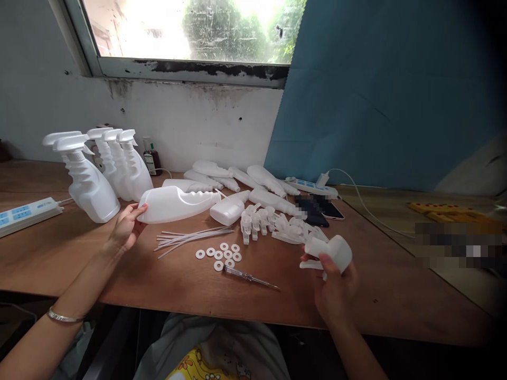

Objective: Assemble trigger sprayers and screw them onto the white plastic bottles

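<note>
The left hand [125, 227] has its grip closed on the base end of an empty white plastic spray bottle [178, 203] that lies on its side on the brown wooden worktop [178, 287], its neck pointing away from the hand. The right hand [335, 287] is held just above the worktop's near edge, fingers wrapped round a white plastic trigger sprayer head [330, 253] — grip closed, thumb on top.

Taking the lying bottle as the landmark: just in front of it lies a bundle of thin white dip tubes [194, 236], and nearer the person a cluster of small white ring washers [222, 254] with a slim clear-handled screwdriver [249, 277] beside them. To its left stand five assembled white spray bottles [99, 171] in a tight group, with a white power strip [26, 214] further left. Behind and to its right lie more empty white bottles [237, 179] — a heap of loose white trigger parts [273, 224] sits right of its neck, with two dark phones [319, 210] beyond.
</note>
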